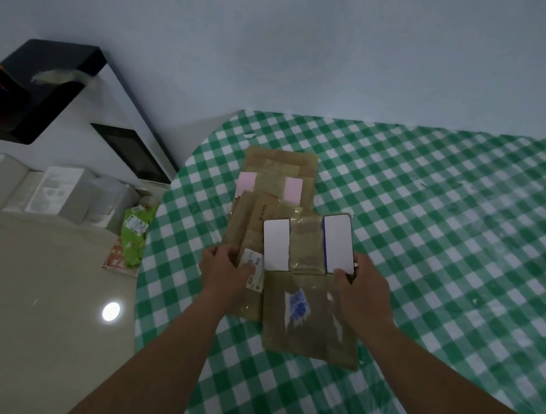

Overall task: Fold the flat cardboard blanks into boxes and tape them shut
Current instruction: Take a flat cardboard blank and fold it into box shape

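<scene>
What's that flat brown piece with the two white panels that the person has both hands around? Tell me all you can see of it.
The cardboard blank lies flat on the checked tablecloth, topmost and nearest of several overlapping blanks. It looks like brown cardboard, glossy with clear tape. Two white panels flank a brown centre strip on its far half; the right panel has a blue edge. A torn blue-and-white label remnant sits on its near half. The right hand grips its right edge; the left hand rests beside it on a neighbouring blank.

Matt brown cardboard blanks [307,314] with glossy tape; smooth checked tablecloth [436,229]

Dim, bluish, soft wide-angle view; lamp glare on glossy floor [111,311].
</scene>
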